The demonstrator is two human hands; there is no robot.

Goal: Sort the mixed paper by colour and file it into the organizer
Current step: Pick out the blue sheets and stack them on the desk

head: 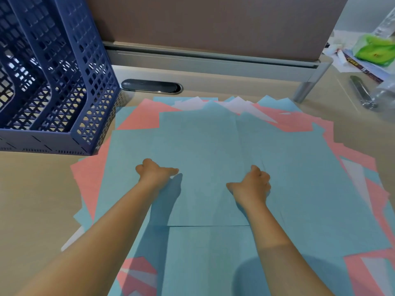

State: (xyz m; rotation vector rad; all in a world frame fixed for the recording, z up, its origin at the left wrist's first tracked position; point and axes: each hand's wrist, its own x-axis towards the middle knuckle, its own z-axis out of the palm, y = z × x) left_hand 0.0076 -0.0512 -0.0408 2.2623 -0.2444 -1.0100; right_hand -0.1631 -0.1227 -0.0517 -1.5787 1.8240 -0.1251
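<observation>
Two bare arms reaching forward over a loose spread of coloured paper on a beige desk point(36, 189). Left hand point(155, 173) resting on a blue sheet point(198, 159) at the top of the pile, thumb stretched out toward the right hand, fingers curled under; whether pinching the paper cannot be told. Right hand point(253, 186) a little nearer the body, also on the blue paper, thumb pointing back at the left hand, knuckles bunched, grip likewise unclear. Between the two hands, bare blue paper with the left hand's shadow across it. Beyond the fingertips, pink sheets point(139, 116) and white sheets point(193, 103) fanning out from under the blue, more pink showing outside the left wrist and beyond the right hand's outer side. Ahead and outward of the left hand, a dark blue mesh organizer point(70, 86) standing upright at the pile's corner, touching or overlapping the paper's edge, visible slots holding no paper. Straight ahead of both hands, an oval cable port point(150, 86) below a brown partition point(213, 24). Far off past the right hand, a green packet point(374, 49) among clutter.
</observation>
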